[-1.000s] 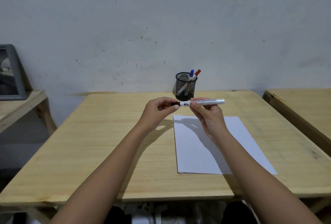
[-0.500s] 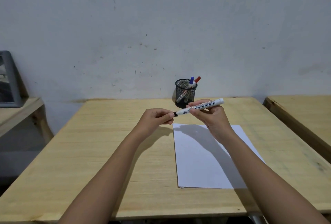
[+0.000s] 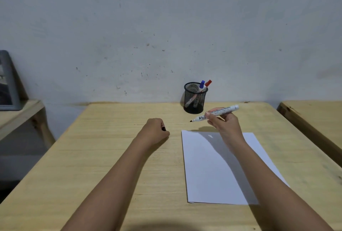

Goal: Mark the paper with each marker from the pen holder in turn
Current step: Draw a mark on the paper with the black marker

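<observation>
My right hand (image 3: 223, 123) holds an uncapped black marker (image 3: 224, 110) above the far edge of the white paper (image 3: 209, 171), its bare tip pointing left and slightly down. My left hand (image 3: 154, 131) rests as a fist on the wooden table (image 3: 111, 156), left of the paper, closed around the marker's black cap (image 3: 163, 129), of which only an end shows. A black mesh pen holder (image 3: 195, 98) stands at the table's far edge with a blue-capped marker (image 3: 202, 84) and a red-capped marker (image 3: 208, 83) in it.
A second wooden table (image 3: 314, 119) stands close on the right. On the left is a lower wooden shelf (image 3: 20, 112) with a grey framed object (image 3: 9, 82) leaning against the wall.
The cap came off the black marker. My left hand drew away to the left and down onto the table with the cap; my right hand moved right with the bare marker.
</observation>
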The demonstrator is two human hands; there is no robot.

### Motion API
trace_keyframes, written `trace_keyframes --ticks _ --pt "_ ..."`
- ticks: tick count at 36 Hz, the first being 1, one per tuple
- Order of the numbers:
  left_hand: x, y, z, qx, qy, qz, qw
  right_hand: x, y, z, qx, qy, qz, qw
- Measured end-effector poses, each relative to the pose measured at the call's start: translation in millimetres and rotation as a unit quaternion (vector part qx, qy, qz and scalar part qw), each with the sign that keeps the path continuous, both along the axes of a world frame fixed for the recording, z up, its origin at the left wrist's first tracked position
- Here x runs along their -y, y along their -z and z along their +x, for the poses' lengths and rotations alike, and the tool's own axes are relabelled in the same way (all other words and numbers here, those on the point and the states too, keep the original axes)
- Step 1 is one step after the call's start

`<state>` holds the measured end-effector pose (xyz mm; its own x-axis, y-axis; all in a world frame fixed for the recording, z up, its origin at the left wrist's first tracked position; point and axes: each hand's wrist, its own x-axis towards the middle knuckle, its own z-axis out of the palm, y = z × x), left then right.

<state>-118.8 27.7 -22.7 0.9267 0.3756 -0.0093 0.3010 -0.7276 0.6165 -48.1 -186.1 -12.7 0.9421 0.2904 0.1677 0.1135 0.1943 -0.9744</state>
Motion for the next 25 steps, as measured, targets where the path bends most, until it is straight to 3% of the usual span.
trace_keyframes --ticks 4,12,15,18,25 --pt "1.3 0.0 1.0 -0.016 0.011 0.022 1.000 -0.9 2.0 0.4 0.005 0.015 -0.046 0.999" --pt "-2.3 3.2 -0.8 -0.004 0.018 0.045 0.999 -1.8 3.6 -0.4 -0.034 0.012 -0.009 0.999" --pt "1.5 1.8 -12.1 0.102 0.005 0.028 0.994 -3.0 3.4 -3.1 -0.038 -0.004 0.015 0.999" --pt "9.5 -2.2 -24.0 0.209 0.028 0.066 0.975 -3.7 2.7 -5.3 -0.036 -0.014 0.024 0.999" --pt "44.8 10.8 -40.2 0.140 0.161 0.049 0.976 -14.7 5.6 -8.7 -0.029 0.017 0.017 0.999"
